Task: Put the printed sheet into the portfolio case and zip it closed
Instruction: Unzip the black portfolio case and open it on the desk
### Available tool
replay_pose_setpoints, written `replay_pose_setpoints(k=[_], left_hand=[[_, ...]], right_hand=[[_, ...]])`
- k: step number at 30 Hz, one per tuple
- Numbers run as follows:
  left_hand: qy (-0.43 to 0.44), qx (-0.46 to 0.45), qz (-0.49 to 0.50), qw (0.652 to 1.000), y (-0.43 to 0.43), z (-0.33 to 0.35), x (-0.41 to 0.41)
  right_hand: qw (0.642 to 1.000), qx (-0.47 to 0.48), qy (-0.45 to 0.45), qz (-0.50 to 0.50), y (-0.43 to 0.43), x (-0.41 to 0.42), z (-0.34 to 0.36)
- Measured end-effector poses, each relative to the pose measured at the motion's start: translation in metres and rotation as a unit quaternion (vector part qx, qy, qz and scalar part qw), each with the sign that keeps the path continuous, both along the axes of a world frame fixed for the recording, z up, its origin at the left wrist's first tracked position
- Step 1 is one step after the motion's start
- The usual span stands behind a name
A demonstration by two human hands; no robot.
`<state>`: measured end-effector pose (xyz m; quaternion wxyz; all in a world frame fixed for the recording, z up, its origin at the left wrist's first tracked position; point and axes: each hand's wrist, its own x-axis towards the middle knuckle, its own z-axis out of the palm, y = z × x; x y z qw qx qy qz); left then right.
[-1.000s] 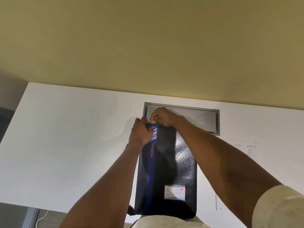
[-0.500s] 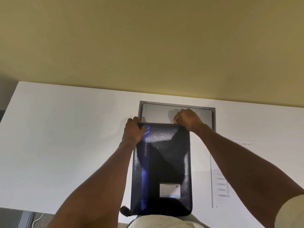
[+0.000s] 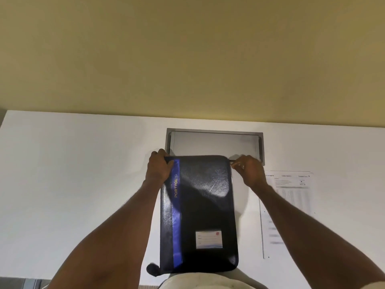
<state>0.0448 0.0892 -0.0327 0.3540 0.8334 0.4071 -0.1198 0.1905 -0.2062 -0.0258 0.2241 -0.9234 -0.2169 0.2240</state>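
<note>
at case [image 3: 204,205] corner, right hand [image 3: 249,171] further right

Portfolio case flat on the counter between two hands.

The dark leather zip-around portfolio case [image 3: 200,211] lies on the white counter [image 3: 73,184]; the left hand [image 3: 159,168] grips its far-left corner, the right hand [image 3: 249,171] its far-right corner. Right of the right hand lies a printed paper sheet [image 3: 289,197]; beyond both hands, a grey rectangular recessed hatch [image 3: 214,142].

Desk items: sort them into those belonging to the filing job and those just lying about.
Job:
portfolio case
zipper pull, pinched by right hand
left hand, gripping the case corner
printed sheet, on the desk

Lying about:
grey cable hatch
white desk
</note>
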Motion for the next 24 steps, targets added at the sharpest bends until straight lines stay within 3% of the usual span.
replay_pose_setpoints(k=[6, 20, 24], left_hand=[[0.017, 0.006, -0.001, 1.000, -0.001, -0.003, 0.004], [0.029, 0.044, -0.028, 0.998, -0.016, 0.006, 0.002], [-0.022, 0.109, -0.151, 0.982, -0.047, 0.010, -0.015]], right_hand=[[0.999, -0.001, -0.030, -0.037, -0.024, -0.045, -0.007], [0.991, 0.029, 0.001, -0.133, -0.060, -0.136, -0.018], [0.985, 0.032, 0.013, -0.172, -0.051, -0.140, -0.016]])
